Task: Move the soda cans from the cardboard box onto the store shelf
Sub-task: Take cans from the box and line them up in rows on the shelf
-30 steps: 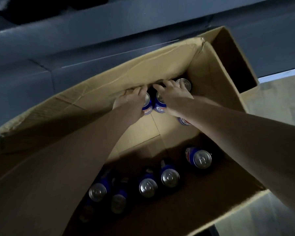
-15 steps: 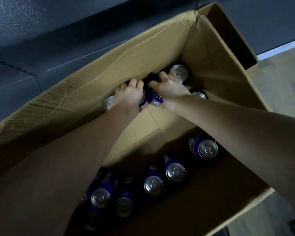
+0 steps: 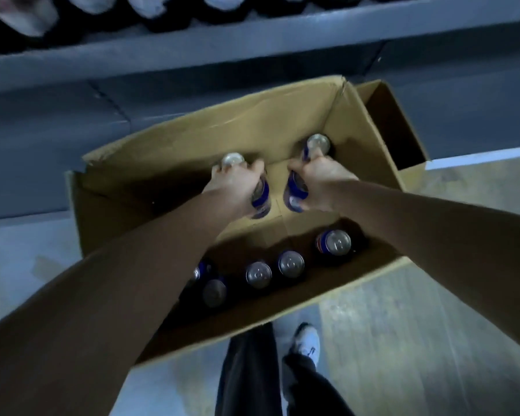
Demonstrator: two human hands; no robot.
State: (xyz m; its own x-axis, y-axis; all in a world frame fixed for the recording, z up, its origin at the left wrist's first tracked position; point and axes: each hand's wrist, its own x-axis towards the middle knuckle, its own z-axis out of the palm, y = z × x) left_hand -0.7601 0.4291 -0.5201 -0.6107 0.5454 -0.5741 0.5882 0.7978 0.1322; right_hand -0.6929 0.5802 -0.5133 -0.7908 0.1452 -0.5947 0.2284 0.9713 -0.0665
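Note:
An open cardboard box (image 3: 222, 121) stands on the floor below a grey store shelf (image 3: 252, 40). My left hand (image 3: 234, 184) grips a blue soda can (image 3: 260, 199), and a silver top (image 3: 231, 160) shows past my fingers. My right hand (image 3: 320, 183) grips another blue can (image 3: 294, 190), with a silver top (image 3: 318, 143) above it. Whether each hand holds one can or two, I cannot tell. Both hands are raised over the box's far end. Several cans (image 3: 291, 263) stand upright along the box's near side.
Blurred pale items (image 3: 27, 13) sit on the shelf at the top edge. A side flap (image 3: 394, 124) sticks out from the box at the right. My dark trouser legs and a white shoe (image 3: 306, 340) are on the floor in front of the box.
Both hands closed round cans at the box's far end and lifted them off the box floor. The view pulled back, and the shelf and floor came into sight.

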